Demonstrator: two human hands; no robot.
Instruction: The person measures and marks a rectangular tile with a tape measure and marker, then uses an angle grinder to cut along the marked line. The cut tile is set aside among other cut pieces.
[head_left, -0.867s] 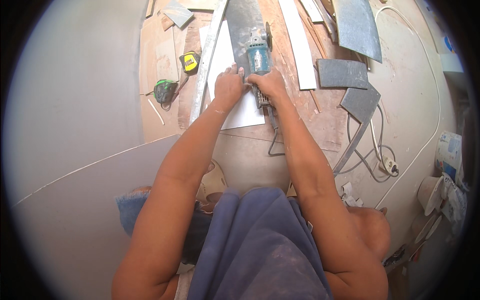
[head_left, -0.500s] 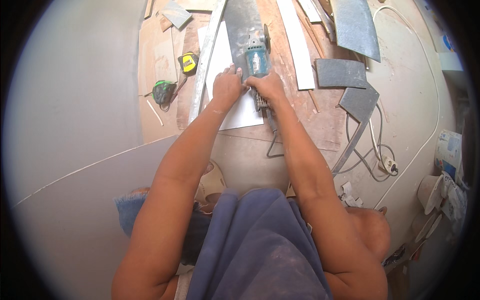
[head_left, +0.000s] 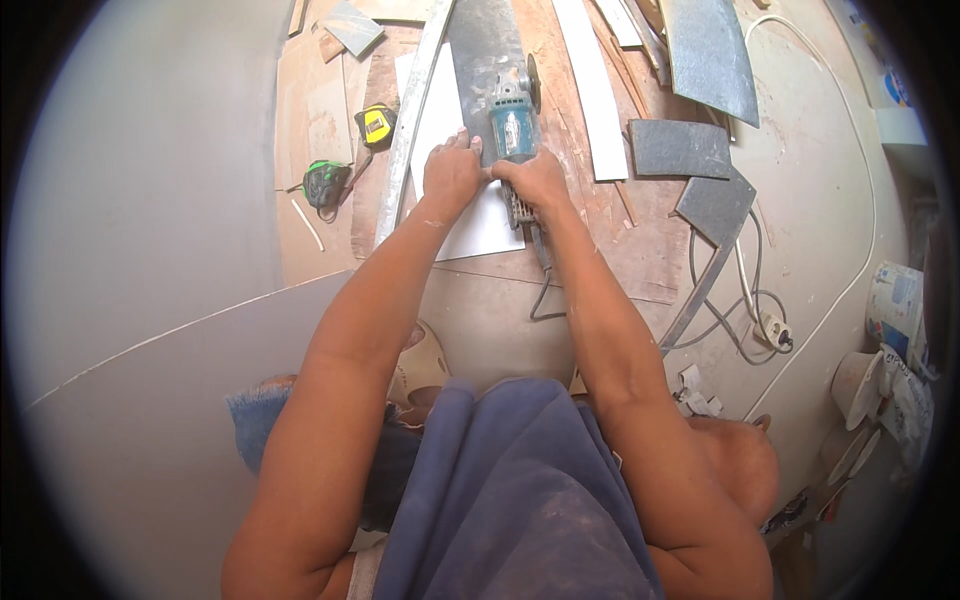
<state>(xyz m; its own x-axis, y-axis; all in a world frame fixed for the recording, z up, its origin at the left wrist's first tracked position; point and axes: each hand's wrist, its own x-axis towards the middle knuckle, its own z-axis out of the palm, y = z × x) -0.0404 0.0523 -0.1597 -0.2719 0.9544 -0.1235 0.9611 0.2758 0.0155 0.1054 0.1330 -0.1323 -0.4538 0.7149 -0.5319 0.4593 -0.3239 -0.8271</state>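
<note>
My right hand point(head_left: 536, 182) is wrapped round the body of a teal angle grinder point(head_left: 514, 128). The grinder's dark disc point(head_left: 532, 82) stands upright on the right of its head, at the far end. Just to the left, my left hand point(head_left: 456, 174) lies with fingers stretched forward on a long grey slab point(head_left: 490, 40) and a white panel point(head_left: 430, 110). The thumbs nearly meet beside the grinder. A pale metal straightedge bar point(head_left: 412, 120) runs lengthwise left of my left hand. The grinder's cord point(head_left: 543, 262) trails back toward me.
A yellow tape measure point(head_left: 377, 125) and a green one point(head_left: 325, 185) lie on the left. Rightward are a white strip point(head_left: 597, 95), grey slab offcuts point(head_left: 680, 148), a tangled cable and a white socket block point(head_left: 773, 330). Buckets point(head_left: 893, 300) stand at the far right.
Both hands and the grinder stay almost where they were. The whole view has shifted very slightly.
</note>
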